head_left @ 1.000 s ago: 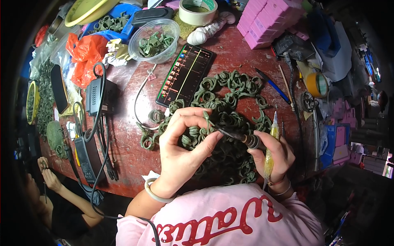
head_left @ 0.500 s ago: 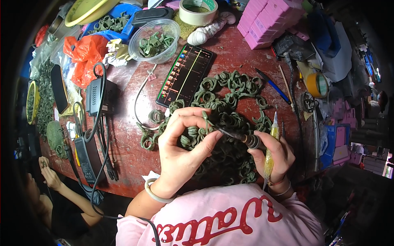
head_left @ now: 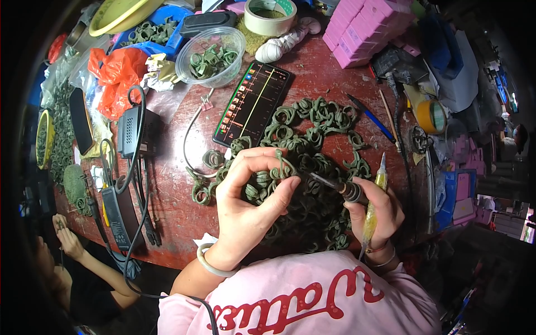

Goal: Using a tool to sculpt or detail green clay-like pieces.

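My left hand pinches a small green ring-shaped piece between thumb and fingers. In my right hand is a pen-like tool with a thin metal tip and dark grip; the tip points at the green piece, a little apart from it. A second slim tool with a clear yellow handle rests upright between the fingers of that same hand. Beneath and beyond both hands spreads a heap of similar green rings, its near part in shadow.
A phone with a lit screen lies beyond the heap. Around it are a clear tub of green pieces, a tape roll, pink blocks and a blue pen. At left stand a black corded box and another person's hands.
My right hand has shifted slightly to the right, drawing the tool's tip back from the green piece. My left hand stays nearly still, with the piece turned slightly.
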`<control>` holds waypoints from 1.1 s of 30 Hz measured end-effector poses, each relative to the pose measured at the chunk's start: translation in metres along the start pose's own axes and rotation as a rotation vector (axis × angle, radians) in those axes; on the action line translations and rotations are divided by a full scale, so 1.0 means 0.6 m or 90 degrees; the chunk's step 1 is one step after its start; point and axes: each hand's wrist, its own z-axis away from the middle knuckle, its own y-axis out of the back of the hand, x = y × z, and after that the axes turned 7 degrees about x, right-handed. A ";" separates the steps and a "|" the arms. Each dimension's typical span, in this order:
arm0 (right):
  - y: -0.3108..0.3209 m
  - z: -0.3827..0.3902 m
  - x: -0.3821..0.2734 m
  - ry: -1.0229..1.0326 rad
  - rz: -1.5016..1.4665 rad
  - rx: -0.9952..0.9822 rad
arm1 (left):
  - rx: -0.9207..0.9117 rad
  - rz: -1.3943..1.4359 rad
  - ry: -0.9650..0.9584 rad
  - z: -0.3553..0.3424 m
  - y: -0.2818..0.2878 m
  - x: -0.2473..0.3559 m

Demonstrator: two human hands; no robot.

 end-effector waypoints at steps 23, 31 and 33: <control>-0.004 0.000 0.000 -0.006 -0.011 -0.012 | -0.012 0.014 -0.036 0.001 -0.005 0.002; -0.002 0.001 -0.005 -0.041 -0.011 -0.041 | 0.003 -0.085 -0.121 0.000 0.000 -0.007; -0.001 0.003 -0.004 -0.040 -0.006 -0.040 | 0.008 -0.079 -0.132 0.000 -0.003 -0.007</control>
